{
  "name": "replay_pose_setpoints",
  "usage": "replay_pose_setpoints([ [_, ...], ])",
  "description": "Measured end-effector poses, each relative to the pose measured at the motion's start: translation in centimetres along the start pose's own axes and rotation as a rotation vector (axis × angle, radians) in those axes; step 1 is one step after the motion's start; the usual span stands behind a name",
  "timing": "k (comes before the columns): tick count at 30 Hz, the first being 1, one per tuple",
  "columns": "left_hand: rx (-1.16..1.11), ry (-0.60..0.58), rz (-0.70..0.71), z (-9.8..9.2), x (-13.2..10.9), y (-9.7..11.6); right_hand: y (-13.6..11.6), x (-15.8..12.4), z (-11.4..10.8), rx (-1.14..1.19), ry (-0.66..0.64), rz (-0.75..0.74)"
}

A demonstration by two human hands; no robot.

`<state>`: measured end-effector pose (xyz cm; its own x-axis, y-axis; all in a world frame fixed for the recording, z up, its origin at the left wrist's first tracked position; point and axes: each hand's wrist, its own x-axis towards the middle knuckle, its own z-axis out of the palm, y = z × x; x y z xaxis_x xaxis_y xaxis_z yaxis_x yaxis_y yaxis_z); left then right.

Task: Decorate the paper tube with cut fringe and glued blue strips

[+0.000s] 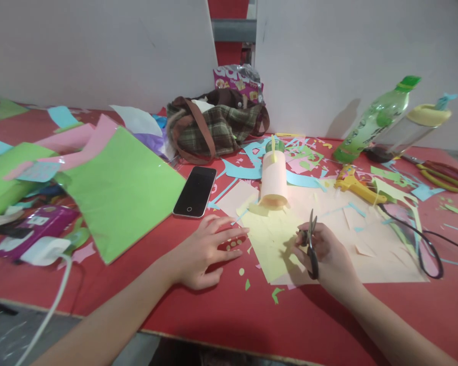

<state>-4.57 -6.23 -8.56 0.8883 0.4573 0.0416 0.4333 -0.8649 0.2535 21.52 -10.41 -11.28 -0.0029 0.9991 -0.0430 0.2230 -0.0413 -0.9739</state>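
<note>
My right hand is closed round a pair of scissors with dark handles, its blades pointing up over the pale paper. Flat on the red table, my left hand has its fingers spread near several small pale paper dots. A sheet of yellow paper lies between the hands, on top of a larger cream sheet. Just beyond stands a cream paper tube with a green top and a yellow strip. A phone rests past my left fingertips.
Green sheets and a purple power strip with a white charger lie left. A plaid bag sits at the back. Right are a yellow glue gun with a cord, a tilted green bottle, a clear cup and red-yellow scissors.
</note>
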Motion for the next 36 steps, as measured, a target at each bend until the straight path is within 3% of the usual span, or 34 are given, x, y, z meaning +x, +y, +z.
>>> replay_pose_setpoints([
  [15, -0.128, 0.026, 0.166, 0.2, 0.1, 0.8, -0.6, 0.6, -0.5, 0.213, 0.043, 0.101],
  [22, -0.049, 0.042, 0.108, 0.4, 0.1, 0.9, -0.6, 0.8, -0.6, 0.250, 0.048, 0.050],
  [25, -0.016, 0.146, 0.059, 0.9, 0.3, 0.8, -0.8, 1.0, -0.9, 0.262, 0.065, 0.042],
  [28, 0.023, 0.341, -0.036, 1.7, 0.7, 0.9, -1.2, 1.0, -1.0, 0.265, 0.064, 0.053],
  [32, 0.023, 0.558, -0.148, 2.7, 2.5, 2.5, -1.4, 0.5, -0.4, 0.234, 0.018, 0.060],
  [36, -0.086, 0.570, -0.200, 2.8, 5.2, 5.3, -1.3, -0.3, 0.5, 0.164, -0.071, 0.068],
])
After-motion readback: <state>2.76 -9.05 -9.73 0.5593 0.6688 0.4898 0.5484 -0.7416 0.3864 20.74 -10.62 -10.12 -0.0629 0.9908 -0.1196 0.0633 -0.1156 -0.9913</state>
